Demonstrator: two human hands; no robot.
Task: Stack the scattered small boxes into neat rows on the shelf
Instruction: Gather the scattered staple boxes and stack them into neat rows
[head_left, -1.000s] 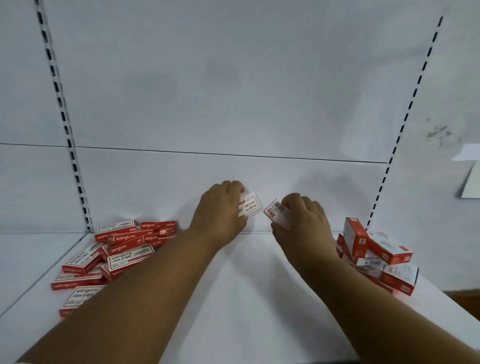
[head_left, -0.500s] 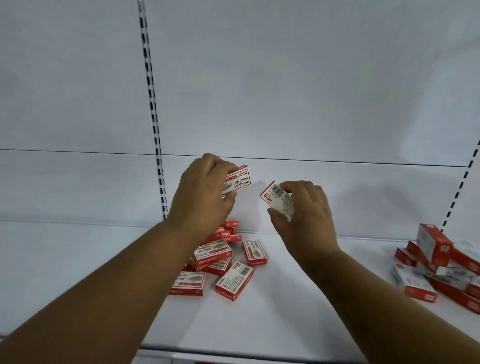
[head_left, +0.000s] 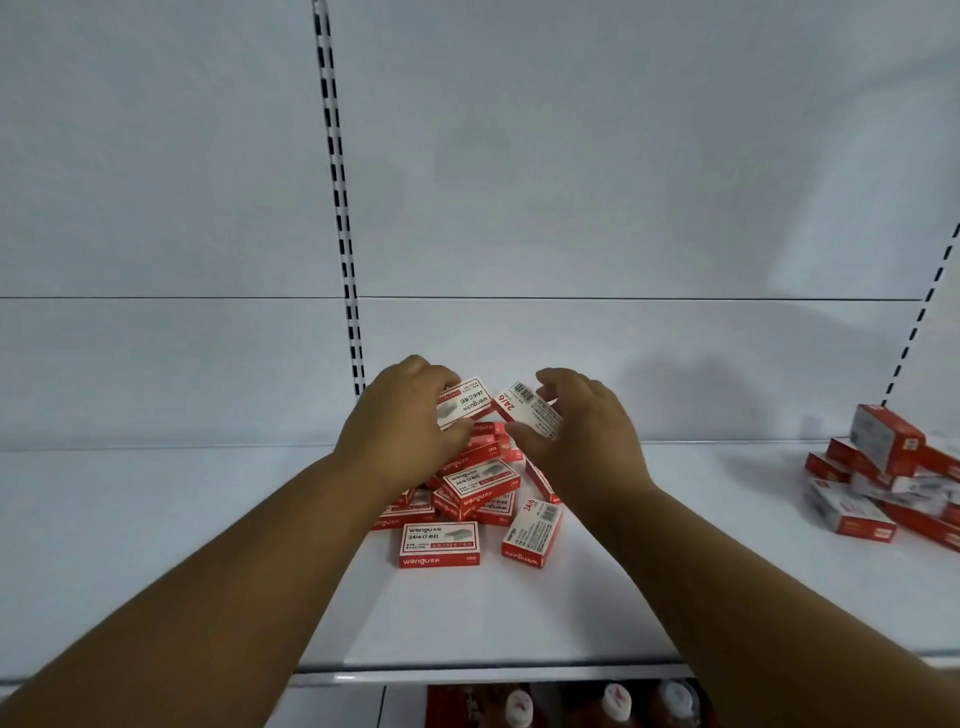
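Small red and white staple boxes lie in a loose pile (head_left: 475, 493) on the white shelf (head_left: 519, 613), near its back wall. My left hand (head_left: 402, 421) grips one box (head_left: 465, 405), label side up, just above the pile. Beside it my right hand (head_left: 582, 421) holds a second box (head_left: 530, 415), tilted with its barcode showing. The two held boxes are close together but apart. Both forearms hide part of the pile. A second heap of the same boxes (head_left: 883, 483) sits at the far right of the shelf.
A slotted upright (head_left: 340, 208) runs down the white back panel behind my left hand, another (head_left: 919, 317) at the right. Bare shelf lies to the left and between the two heaps. Below the shelf edge stand bottles with white caps (head_left: 618, 701).
The view has swung left, so the left pile now sits in the middle under my hands. Both hands, each still holding a box, have come down close over that pile.
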